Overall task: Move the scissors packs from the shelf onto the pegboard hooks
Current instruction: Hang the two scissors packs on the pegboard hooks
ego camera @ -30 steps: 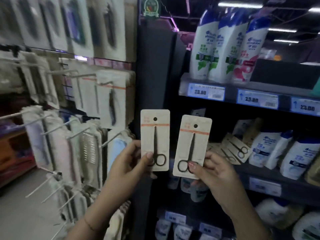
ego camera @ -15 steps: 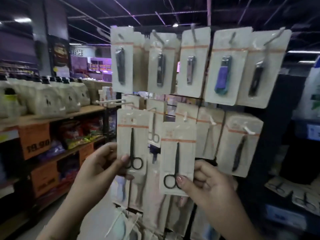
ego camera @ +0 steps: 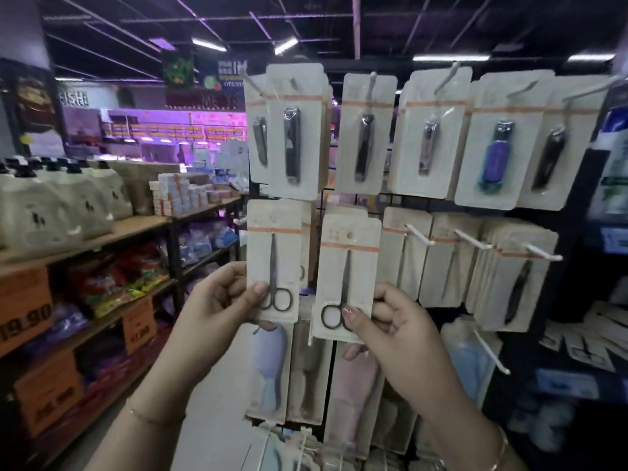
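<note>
My left hand point(ego camera: 217, 297) pinches the bottom of a beige scissors pack point(ego camera: 273, 256) with small black scissors, held upright against the left end of the pegboard's middle row, where a white hook point(ego camera: 239, 220) pokes out beside it. My right hand point(ego camera: 394, 329) grips a second scissors pack point(ego camera: 346, 277) by its lower edge, held a little lower, in front of the pegboard rack point(ego camera: 356, 198). Whether either pack's hole is on a hook I cannot tell. More scissors packs point(ego camera: 591, 338) lie on the dark shelf at the right.
Nail clipper cards point(ego camera: 367, 134) fill the top row of hooks. Beige cards hang on the white hooks point(ego camera: 419, 236) to the right of my packs, brushes below. Wooden shelves with bags and snacks point(ego camera: 112, 283) line the aisle on the left.
The view has swung from the shampoo shelf to face the pegboard. Both hands have carried their packs up and closer to the middle row; the left pack now sits against the left hook.
</note>
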The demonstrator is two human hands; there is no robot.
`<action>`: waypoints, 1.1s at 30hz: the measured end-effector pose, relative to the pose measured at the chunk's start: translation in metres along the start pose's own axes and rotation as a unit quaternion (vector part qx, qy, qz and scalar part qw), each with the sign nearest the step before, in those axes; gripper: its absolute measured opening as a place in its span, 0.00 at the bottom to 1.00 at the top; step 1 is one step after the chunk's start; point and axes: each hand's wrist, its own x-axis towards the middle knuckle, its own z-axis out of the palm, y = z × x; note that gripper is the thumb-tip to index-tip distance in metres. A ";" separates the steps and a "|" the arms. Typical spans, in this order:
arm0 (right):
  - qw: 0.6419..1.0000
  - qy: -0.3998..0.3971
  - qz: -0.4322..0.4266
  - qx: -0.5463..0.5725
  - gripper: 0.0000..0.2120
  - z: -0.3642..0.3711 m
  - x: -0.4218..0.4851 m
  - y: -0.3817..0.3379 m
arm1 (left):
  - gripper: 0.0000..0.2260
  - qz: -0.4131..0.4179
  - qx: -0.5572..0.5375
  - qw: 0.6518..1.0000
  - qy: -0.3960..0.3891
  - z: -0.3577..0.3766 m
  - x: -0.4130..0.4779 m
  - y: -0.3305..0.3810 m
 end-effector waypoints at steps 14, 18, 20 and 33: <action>0.999 0.022 0.022 0.034 0.03 0.004 0.004 -0.005 | 0.09 -0.024 -0.018 0.999 -0.018 -0.008 0.007 0.000; 0.998 0.029 0.034 0.035 0.04 0.005 0.006 -0.005 | 0.10 -0.033 -0.021 0.999 -0.026 -0.010 0.009 -0.001; 0.998 0.032 0.038 0.031 0.04 0.006 0.008 -0.003 | 0.10 -0.033 -0.023 0.999 -0.032 -0.009 0.010 -0.002; 0.998 0.036 0.046 0.013 0.03 0.005 0.022 0.007 | 0.09 -0.033 -0.005 0.998 -0.057 -0.009 0.007 -0.005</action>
